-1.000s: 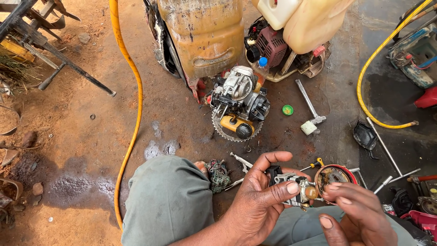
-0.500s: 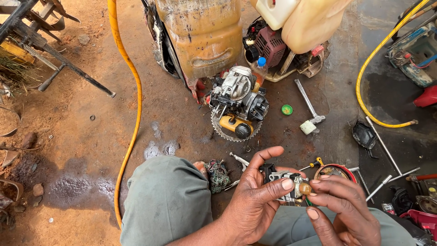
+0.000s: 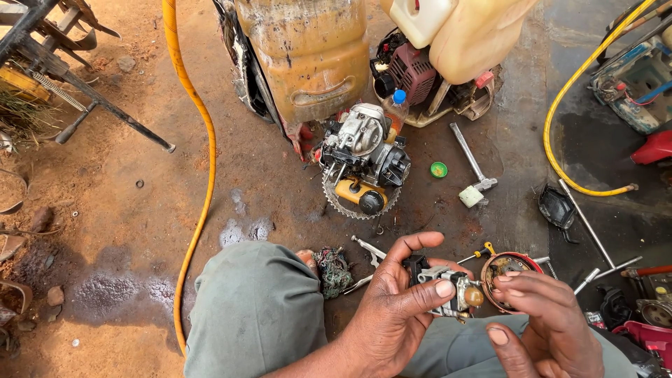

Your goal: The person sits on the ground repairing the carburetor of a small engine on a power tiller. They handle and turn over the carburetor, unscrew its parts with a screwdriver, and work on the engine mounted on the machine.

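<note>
Since a second earlier, the right hand [image 3: 542, 318] had closed in, fingertips pinching the brass end of the small carburetor [image 3: 448, 290] gripped by the left hand [image 3: 399, 301], lower centre; disassembled engine [image 3: 364, 157] lay untouched above.

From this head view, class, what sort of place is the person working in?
Probably an open-air small-engine repair spot: a stripped grey engine with a toothed ring on oil-stained dirt ground, yellowed plastic sprayer tanks, and long metal tools lying about.
</note>
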